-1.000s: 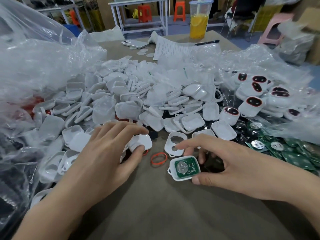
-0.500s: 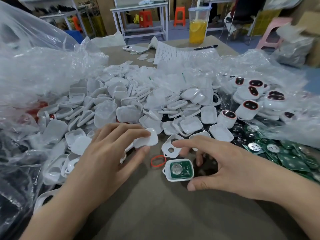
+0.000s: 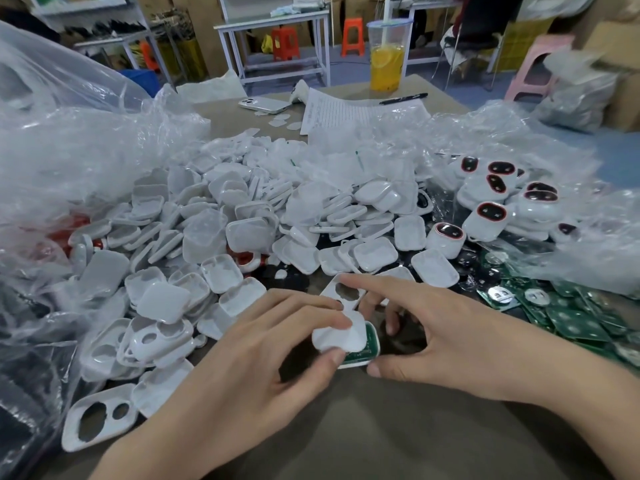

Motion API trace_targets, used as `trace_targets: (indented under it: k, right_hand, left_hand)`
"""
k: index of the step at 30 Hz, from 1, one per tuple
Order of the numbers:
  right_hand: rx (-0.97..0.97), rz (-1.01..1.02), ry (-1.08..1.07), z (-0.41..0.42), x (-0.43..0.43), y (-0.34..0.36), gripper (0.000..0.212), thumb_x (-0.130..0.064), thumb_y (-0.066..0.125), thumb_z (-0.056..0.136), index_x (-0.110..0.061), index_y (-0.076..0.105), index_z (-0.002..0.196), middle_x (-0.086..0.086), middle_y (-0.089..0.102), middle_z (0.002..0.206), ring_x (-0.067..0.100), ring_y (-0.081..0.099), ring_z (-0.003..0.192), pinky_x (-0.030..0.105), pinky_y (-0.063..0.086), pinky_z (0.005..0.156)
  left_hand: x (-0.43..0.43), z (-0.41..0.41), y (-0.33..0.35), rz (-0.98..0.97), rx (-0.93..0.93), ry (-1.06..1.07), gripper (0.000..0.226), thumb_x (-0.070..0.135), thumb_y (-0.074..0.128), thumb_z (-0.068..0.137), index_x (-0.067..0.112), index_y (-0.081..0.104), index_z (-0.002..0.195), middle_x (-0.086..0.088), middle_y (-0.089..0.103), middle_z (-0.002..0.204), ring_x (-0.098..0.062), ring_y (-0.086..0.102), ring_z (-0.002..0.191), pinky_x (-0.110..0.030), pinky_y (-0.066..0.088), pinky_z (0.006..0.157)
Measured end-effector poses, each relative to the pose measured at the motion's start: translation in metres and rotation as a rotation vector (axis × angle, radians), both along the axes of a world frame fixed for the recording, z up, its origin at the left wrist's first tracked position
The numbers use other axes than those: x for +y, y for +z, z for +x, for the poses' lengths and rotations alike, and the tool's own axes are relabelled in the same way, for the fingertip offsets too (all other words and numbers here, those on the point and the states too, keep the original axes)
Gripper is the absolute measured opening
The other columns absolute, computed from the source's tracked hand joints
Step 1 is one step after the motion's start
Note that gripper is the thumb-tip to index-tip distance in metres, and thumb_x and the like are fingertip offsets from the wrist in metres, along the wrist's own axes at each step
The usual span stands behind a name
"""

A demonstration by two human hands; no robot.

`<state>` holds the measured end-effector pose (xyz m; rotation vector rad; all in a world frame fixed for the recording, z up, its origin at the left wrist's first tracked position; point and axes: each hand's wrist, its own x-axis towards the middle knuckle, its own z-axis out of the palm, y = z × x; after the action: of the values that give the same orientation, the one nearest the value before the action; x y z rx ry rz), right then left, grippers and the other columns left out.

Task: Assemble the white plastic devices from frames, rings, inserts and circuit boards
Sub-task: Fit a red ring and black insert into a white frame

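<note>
Head view: left hand (image 3: 263,348) pinches a white cover (image 3: 337,336) between thumb and fingers (image 3: 311,318), tilted over the frame (image 3: 356,364) near the centre of the counter (image 3: 381,438). Right hand (image 3: 450,334) grips that frame, green circuit board (image 3: 363,348) seated inside. Step in hand: capping. The next move likely calls for squaring the edges, then pressing evenly.

Way past the right grip (image 3: 450,337), at the back of the surface (image 3: 346,427): a cup of orange drink (image 3: 387,64), a pen (image 3: 403,98), a printed sheet (image 3: 346,114) and a phone (image 3: 263,104) lying face down, plus orange stools (image 3: 285,43) on the floor behind.
</note>
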<state>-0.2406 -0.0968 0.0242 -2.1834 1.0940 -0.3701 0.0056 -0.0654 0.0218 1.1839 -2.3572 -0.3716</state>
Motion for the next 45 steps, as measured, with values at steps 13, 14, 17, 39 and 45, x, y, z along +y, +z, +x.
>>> trace_targets:
  k: [13, 14, 17, 39, 45]
  right_hand:
    - [-0.005, -0.038, 0.013, -0.0006, -0.0004, -0.0024, 0.078, -0.057, 0.071, 0.083, -0.064, 0.022, 0.143, -0.035, 0.049, 0.123, -0.006, 0.048, 0.114, 0.006, 0.034, 0.093]
    - [-0.006, -0.041, 0.013, -0.0003, -0.0004, -0.0023, 0.077, -0.057, 0.071, 0.083, -0.064, 0.023, 0.143, -0.034, 0.049, 0.123, -0.006, 0.048, 0.114, 0.008, 0.037, 0.093]
    - [0.004, -0.049, 0.013, 0.0003, -0.0008, -0.0024, 0.073, -0.059, 0.07, 0.084, -0.067, 0.024, 0.14, -0.032, 0.051, 0.123, -0.003, 0.05, 0.112, 0.02, 0.045, 0.091]
    - [0.039, -0.03, 0.026, -0.0035, -0.0051, -0.0038, 0.063, -0.063, 0.065, 0.083, -0.049, 0.048, 0.141, -0.034, 0.049, 0.116, -0.004, 0.052, 0.11, 0.023, 0.045, 0.089]
    - [0.026, 0.012, 0.009, -0.0024, -0.0053, -0.0028, 0.06, -0.063, 0.065, 0.081, -0.05, 0.05, 0.138, -0.028, 0.051, 0.118, -0.003, 0.053, 0.109, 0.021, 0.044, 0.087]
  left_hand:
    - [-0.002, -0.0044, -0.0061, 0.005, -0.024, -0.037, 0.026, 0.045, 0.056, 0.097, 0.034, 0.066, 0.118, 0.025, 0.06, 0.126, -0.001, 0.052, 0.124, -0.021, 0.042, 0.099]
    - [-0.0022, -0.0044, -0.006, 0.011, -0.021, -0.038, 0.027, 0.045, 0.056, 0.097, 0.034, 0.067, 0.118, 0.025, 0.06, 0.126, -0.001, 0.052, 0.124, -0.022, 0.043, 0.098]
    - [-0.0021, -0.0037, -0.0062, 0.027, -0.016, -0.042, 0.028, 0.047, 0.056, 0.096, 0.034, 0.067, 0.118, 0.025, 0.06, 0.126, -0.001, 0.053, 0.124, -0.024, 0.044, 0.098]
    - [-0.003, -0.0068, -0.0099, -0.078, -0.036, -0.066, 0.022, 0.042, 0.059, 0.098, 0.031, 0.072, 0.113, 0.024, 0.063, 0.127, -0.004, 0.057, 0.118, -0.027, 0.05, 0.093]
    - [-0.0031, -0.0058, -0.0108, -0.07, -0.022, -0.069, 0.025, 0.042, 0.057, 0.098, 0.031, 0.074, 0.114, 0.025, 0.063, 0.129, -0.006, 0.057, 0.12, -0.024, 0.049, 0.095]
